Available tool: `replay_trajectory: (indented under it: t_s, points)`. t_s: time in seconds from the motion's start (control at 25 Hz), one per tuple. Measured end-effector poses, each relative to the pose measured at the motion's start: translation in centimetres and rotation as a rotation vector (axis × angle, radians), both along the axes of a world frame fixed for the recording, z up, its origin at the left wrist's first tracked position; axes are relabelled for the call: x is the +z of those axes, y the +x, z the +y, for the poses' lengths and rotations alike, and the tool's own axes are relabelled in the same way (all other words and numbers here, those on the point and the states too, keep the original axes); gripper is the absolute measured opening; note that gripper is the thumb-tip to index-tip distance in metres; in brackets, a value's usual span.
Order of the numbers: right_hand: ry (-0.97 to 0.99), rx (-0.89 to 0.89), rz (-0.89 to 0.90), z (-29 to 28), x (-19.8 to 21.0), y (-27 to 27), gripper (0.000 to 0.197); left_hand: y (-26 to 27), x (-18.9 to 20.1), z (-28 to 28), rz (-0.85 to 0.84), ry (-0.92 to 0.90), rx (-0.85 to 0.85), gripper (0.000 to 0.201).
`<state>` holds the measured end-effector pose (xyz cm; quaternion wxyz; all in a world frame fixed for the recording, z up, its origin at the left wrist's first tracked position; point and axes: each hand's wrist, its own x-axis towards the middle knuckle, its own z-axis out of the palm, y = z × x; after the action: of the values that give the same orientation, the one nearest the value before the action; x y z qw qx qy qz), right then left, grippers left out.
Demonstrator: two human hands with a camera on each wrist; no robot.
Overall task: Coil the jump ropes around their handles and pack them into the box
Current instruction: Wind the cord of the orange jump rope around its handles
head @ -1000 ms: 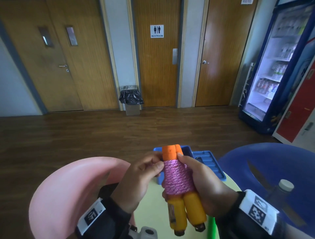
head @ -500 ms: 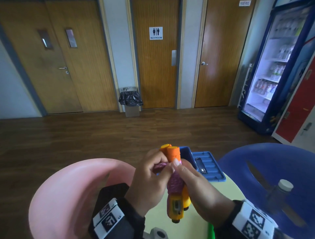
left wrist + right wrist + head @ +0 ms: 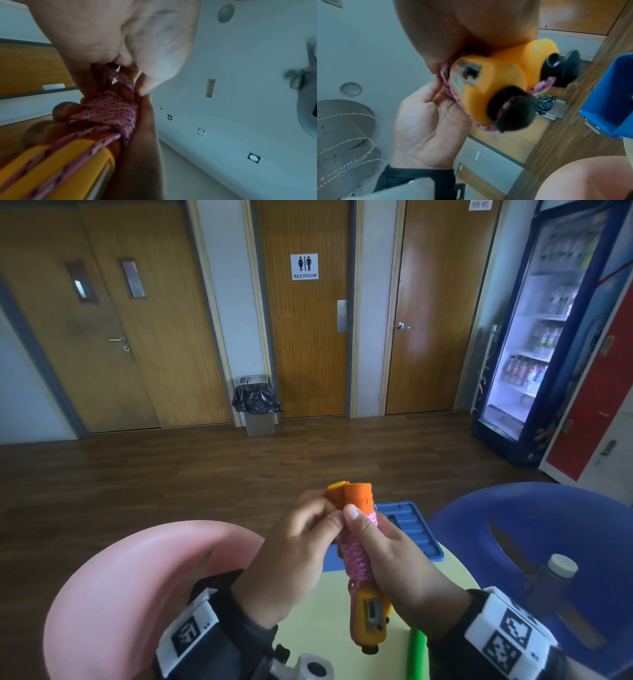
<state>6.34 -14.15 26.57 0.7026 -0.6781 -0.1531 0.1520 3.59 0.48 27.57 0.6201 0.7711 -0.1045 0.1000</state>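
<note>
pink rope (image 3: 356, 553) coiled tight rnd orange handles (image 3: 368, 618)

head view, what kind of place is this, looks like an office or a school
Probably a shared break area or corridor in a public building; office or school can't be told. A door carries a restroom sign, a lit drinks fridge stands at right, and a lined bin sits by the wall.

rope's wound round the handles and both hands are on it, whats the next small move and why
Probably tuck the loose end under the wraps. The pink rope is already coiled tightly around the paired orange handles, and the left wrist view shows the left hand pinching a short free tail at the top while the right hand grips the bundle. The blue box waits just behind.
</note>
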Motion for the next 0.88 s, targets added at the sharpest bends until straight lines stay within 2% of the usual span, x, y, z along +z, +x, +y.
replay_trajectory:
  t_s: [0.08, 0.24, 0.44, 0.6, 0.76, 0.88]
  points:
    - [-0.012, 0.017, -0.001, -1.0, -0.1, 0.6, 0.058, 0.6, 0.0, -0.5, 0.040, -0.094, 0.001, 0.040]
    - [-0.014, 0.065, 0.035, -3.8, -0.4, 1.8, 0.059, 1.7, -0.3, -2.7, 0.131, -0.221, -0.047, 0.021]
    - [0.014, 0.130, 0.163, -8.2, -0.7, 4.4, 0.066, 3.5, -0.9, -7.8, 0.198, -0.271, 0.084, 0.025]
    - [0.057, 0.142, 0.192, -12.3, -1.2, 6.5, 0.067, 5.3, -1.2, -12.6, 0.205, -0.233, 0.174, 0.030]
    - [0.047, 0.150, 0.145, -16.1, -1.4, 7.9, 0.072, 6.1, -1.2, -16.7, 0.142, -0.130, 0.180, 0.027]
    - [-0.174, 0.143, -0.039, -19.0, -1.3, 8.6, 0.069, 6.6, -1.6, -18.5, 0.148, -0.043, 0.134, 0.021]
